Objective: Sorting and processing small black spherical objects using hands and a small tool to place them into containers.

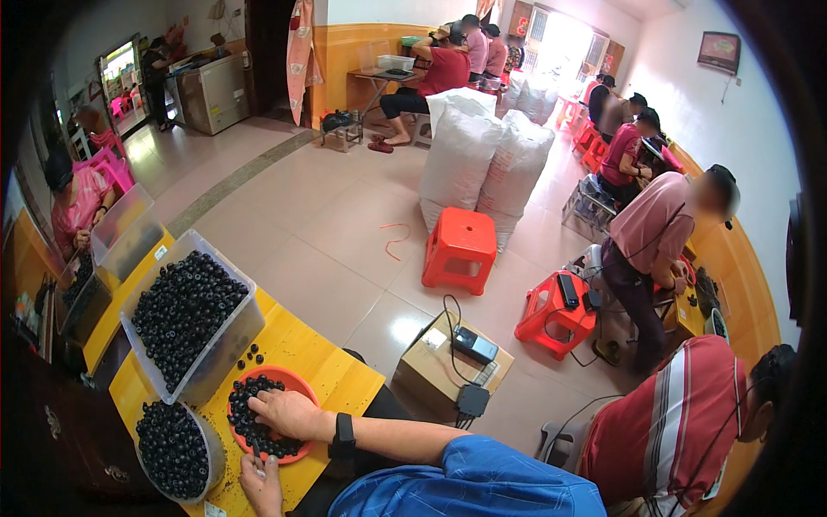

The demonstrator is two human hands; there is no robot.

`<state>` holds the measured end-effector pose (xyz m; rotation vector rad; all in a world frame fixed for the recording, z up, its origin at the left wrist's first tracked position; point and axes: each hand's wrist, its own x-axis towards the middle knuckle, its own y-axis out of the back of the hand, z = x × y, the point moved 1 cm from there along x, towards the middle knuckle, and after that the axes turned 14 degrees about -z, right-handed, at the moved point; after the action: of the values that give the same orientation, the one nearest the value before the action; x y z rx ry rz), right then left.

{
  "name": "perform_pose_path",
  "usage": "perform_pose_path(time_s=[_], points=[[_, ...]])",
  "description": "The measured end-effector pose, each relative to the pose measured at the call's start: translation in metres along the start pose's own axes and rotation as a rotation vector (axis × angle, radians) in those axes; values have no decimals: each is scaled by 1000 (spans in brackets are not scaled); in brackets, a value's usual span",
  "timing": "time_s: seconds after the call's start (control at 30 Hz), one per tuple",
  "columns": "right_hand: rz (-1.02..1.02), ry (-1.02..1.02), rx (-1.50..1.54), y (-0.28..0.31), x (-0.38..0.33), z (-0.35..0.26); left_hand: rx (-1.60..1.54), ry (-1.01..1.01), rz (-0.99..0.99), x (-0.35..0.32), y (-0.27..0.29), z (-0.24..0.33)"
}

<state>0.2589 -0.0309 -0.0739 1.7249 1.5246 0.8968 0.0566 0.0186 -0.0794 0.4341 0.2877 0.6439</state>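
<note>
A long, bright room stretched away over a pale tiled floor, with bulging white sacks standing together mid-floor and a red stool right in front of them, people seated and bent along both sides! Down at the yellow tabletop, here was the action: an orange bowl sat near the edge, nicely within reach, loaded with small, rounded black pieces. In went the right hand, palm down, fingers bunched among the pieces; whether they had closed on one, I could not tell, since the fingertips were buried. And the left hand! It was just beside the bowl's near rim, thumb and forefinger seemingly pinching a slim greyish tool whose tip pointed toward the bowl, a grip that looked made for fine control. Beyond the bowl, a big clear tub stood heaped with the same black pieces, and a smaller clear tub beside it was full too; both were parked close, probably to keep every transfer short. A few strays lay on the wood between big tub and bowl, and dark crumbs were scattered around, the shallow bowl perhaps chosen because fingers could get in easily.
</note>
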Motion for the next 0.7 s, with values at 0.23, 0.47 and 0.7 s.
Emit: perform_pose_path(time_s=[0.23, 0.47, 0.7], points=[[-57, 59, -4, 9, -3, -1, 25, 85, 13, 4, -2, -1], [-23, 61, 36, 8, -4, -2, 78, 6, 34, 3, -3, -5], [17, 71, -8, -1, -2, 3, 112, 39, 40, 2, -3, 2]])
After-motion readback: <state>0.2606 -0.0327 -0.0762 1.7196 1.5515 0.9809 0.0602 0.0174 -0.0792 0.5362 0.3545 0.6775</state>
